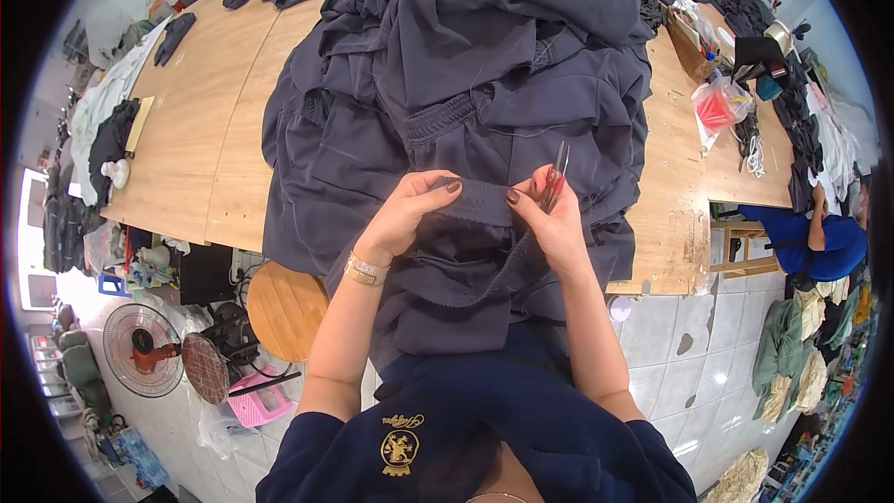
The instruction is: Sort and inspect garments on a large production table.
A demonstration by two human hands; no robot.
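Observation:
A dark grey pair of trousers hangs from my two hands, its gathered elastic waistband stretched between them. My left hand pinches the band at its left part, thumb on top. On the right, my right hand grips the same band between thumb and fingers. Tucked in that hand as well is a pair of thread snips with red on the handle, its metal tips pointing up and away. The waist opening faces me, and the folds below hide its inside.
A tall heap of dark grey garments covers the middle of the wooden table. At right lie a pink-red plastic bag and a white cord. A round wooden stool and a fan stand at left. A person in blue sits at right.

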